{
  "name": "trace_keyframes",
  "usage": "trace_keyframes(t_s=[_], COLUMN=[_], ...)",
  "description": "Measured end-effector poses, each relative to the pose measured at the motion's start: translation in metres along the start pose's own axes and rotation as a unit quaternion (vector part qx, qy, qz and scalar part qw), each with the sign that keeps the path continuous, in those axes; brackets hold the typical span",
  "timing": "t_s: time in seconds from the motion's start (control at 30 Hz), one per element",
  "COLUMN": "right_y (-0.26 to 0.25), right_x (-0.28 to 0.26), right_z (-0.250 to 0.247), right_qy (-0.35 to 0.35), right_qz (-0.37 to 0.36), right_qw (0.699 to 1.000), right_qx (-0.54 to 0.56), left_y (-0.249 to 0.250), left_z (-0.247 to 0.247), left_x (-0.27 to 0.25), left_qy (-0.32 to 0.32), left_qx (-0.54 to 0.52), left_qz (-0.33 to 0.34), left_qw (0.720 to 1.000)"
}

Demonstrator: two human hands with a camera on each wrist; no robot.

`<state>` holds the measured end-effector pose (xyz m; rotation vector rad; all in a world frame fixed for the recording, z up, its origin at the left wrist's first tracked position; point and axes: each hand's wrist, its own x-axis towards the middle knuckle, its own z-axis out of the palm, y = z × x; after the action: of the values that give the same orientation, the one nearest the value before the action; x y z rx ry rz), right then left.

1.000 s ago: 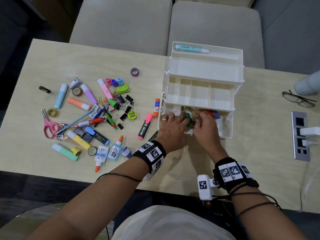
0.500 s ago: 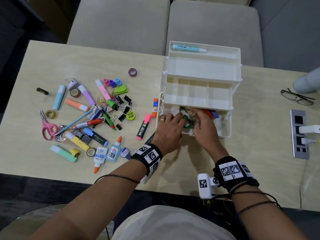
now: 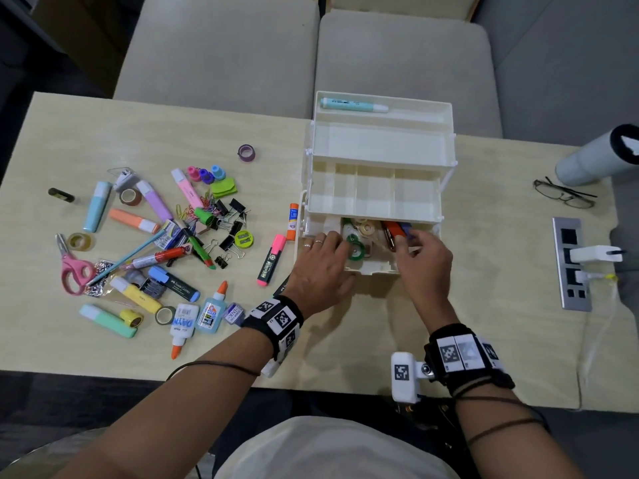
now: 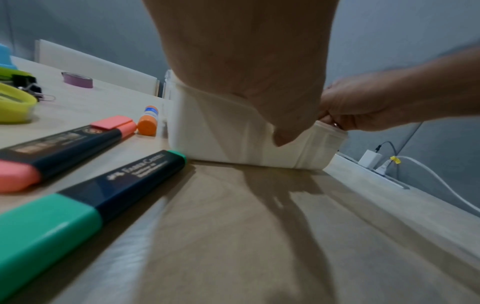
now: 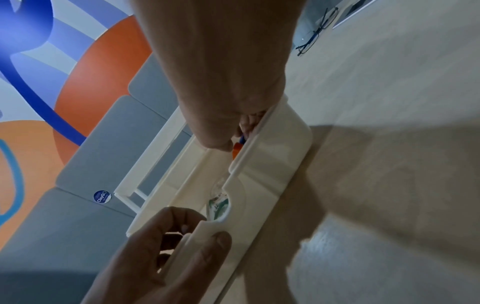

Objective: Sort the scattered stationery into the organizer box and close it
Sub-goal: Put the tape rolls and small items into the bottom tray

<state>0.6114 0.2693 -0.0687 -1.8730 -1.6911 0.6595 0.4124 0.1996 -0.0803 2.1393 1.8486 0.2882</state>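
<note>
1. A pale wooden table carries the whole scene, with grey seat cushions behind it.
2. The white organizer box stands open near the table's far edge, its tiered trays fanned back; a mint highlighter lies in the rearmost tray.
3. Scattered stationery spreads across the table to the left of the box: pink scissors, glue bottles, pastel markers, binder clips and tape rolls.
4. The left hand grips the front wall of the box's bottom compartment, thumb outside, fingers curled over the rim beside a green tape roll.
5. The right hand reaches into the same compartment, fingers bent around a red-orange marker; whether it actually pinches the marker cannot be told.
6. A pink highlighter and an orange-capped glue stick lie just left of the box.
7. Glasses rest well to the right.
</note>
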Motion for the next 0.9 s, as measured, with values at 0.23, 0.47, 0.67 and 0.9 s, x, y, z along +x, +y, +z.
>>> trace_keyframes(t_s=[0.23,0.47,0.67,0.9], right_y=[-0.007,-0.012,-0.017,-0.011], right_x=[0.008,0.005,0.011,0.016], right_z=[0.007,0.02,0.015,0.019], right_qy=[-0.01,-0.065,-0.099,-0.147], right_qz=[0.009,0.004,0.019,0.038], right_qw=[0.992,0.996,0.995,0.988], right_qx=[-0.124,-0.068,0.001,-0.036], left_y=[0.0,0.003,0.006,0.004], left_z=[0.008,0.009,0.006,0.008], left_x=[0.001,0.001,0.0,0.0], left_qy=[-0.001,-0.001,-0.006,-0.011], left_qx=[-0.019,-0.022,-0.016,-0.014], left_qz=[-0.003,-0.006,-0.004,0.0], left_qw=[1.0,1.0,1.0,1.0])
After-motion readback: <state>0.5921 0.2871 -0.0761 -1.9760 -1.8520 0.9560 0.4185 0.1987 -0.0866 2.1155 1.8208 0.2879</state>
